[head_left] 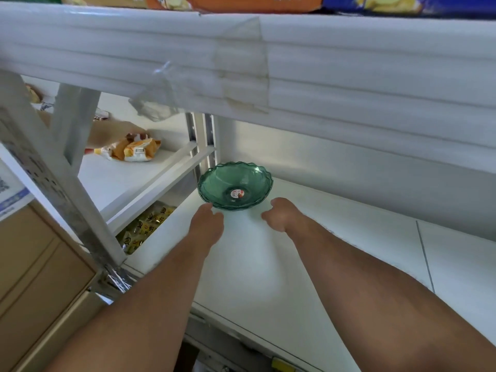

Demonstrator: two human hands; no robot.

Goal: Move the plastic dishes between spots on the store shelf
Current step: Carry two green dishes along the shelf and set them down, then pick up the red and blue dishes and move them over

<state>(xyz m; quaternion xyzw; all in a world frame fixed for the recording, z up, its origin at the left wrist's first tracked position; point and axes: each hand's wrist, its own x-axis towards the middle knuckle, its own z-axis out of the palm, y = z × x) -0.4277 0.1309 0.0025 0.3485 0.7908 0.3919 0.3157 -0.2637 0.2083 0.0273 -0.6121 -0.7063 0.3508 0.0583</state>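
A translucent green plastic dish (235,183) with a scalloped rim and a red sticker in its middle sits at the back left corner of the white shelf (241,264). It looks like a small stack of nested dishes. My left hand (206,224) reaches to the dish's near left rim, fingertips touching or almost touching it. My right hand (279,213) hovers at the near right rim with fingers curled, a small gap from the dish. Neither hand holds anything.
The upper shelf's thick white edge (268,63) hangs low overhead. A metal upright (204,140) stands behind the dish. On the neighbouring shelf to the left lies an orange snack bag (134,150), with another person's hand (115,132) on it. Cardboard boxes (35,264) stand at lower left.
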